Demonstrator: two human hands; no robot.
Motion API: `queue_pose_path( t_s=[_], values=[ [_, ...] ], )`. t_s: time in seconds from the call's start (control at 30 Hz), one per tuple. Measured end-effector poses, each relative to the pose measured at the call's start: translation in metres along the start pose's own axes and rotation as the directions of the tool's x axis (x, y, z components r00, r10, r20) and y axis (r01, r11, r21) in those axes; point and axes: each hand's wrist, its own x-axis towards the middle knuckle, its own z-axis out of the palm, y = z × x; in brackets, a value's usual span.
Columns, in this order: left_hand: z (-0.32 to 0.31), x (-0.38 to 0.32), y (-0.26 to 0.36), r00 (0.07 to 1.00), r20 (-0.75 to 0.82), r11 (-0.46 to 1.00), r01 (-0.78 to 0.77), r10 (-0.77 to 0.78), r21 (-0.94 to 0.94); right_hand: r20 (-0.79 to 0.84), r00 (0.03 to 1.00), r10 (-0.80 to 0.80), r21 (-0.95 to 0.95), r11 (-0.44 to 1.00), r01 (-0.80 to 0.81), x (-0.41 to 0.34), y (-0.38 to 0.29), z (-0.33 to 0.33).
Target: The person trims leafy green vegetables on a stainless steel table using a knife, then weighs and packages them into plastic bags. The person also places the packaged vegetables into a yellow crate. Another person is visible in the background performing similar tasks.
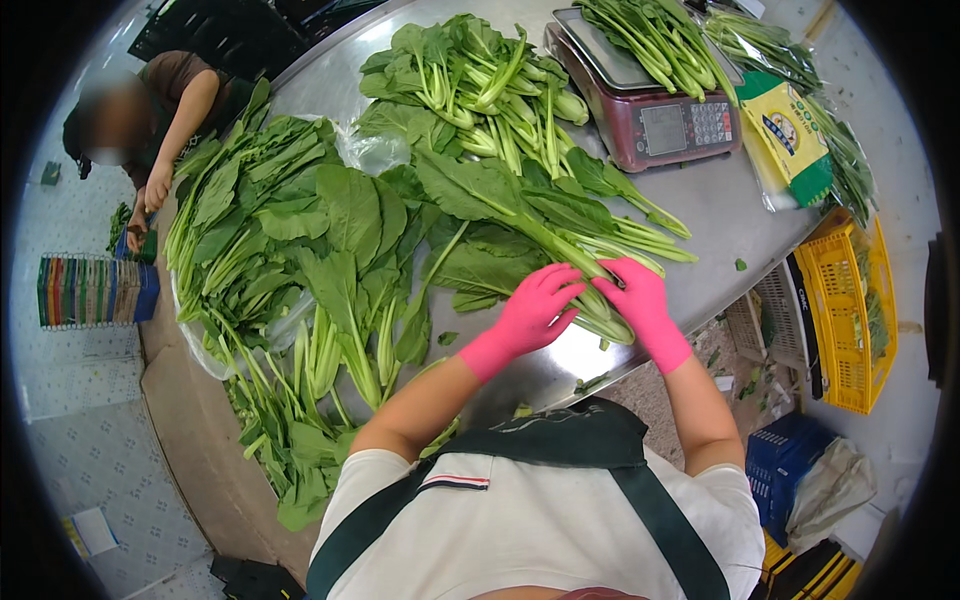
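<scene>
Both my hands wear pink gloves and hold a bunch of long-stalked leafy greens [551, 244] over the metal table, its leaves pointing up and left. My left hand [536, 309] has its fingers on the stalks from the left. My right hand [637, 296] grips the stalk bases from the right; something small and dark shows at its fingertips, too small to name. A big pile of leafy greens [337, 210] spreads to the left, and another heap [487, 90] lies beyond. More greens [660, 45] rest on a digital scale [664, 127] at the back right.
The metal table [705, 195] carries a clear plastic bag [375, 146] among the greens. Printed packaging [787, 139] and bagged greens [847, 150] lie right of the scale. Yellow crates [847, 322] and blue crates [784, 465] stand right. A co-worker's arm [184, 124] reaches down at upper left.
</scene>
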Motion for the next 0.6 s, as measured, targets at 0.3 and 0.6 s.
queue_pose_path(
  t_s=[0.3, 0.6],
  values=[
    [-0.026, 0.022, -0.056, 0.897, -0.422, 0.987, 0.155, -0.129, 0.028, -0.147, 0.989, -0.01, -0.031, 1.0, 0.005, -0.017, -0.007, -0.005],
    [-0.102, 0.068, -0.172, 0.975, 0.093, 0.915, 0.154, -0.202, 0.374, -0.107, 0.993, 0.04, -0.039, 0.998, -0.044, -0.016, -0.005, -0.003]
  ],
)
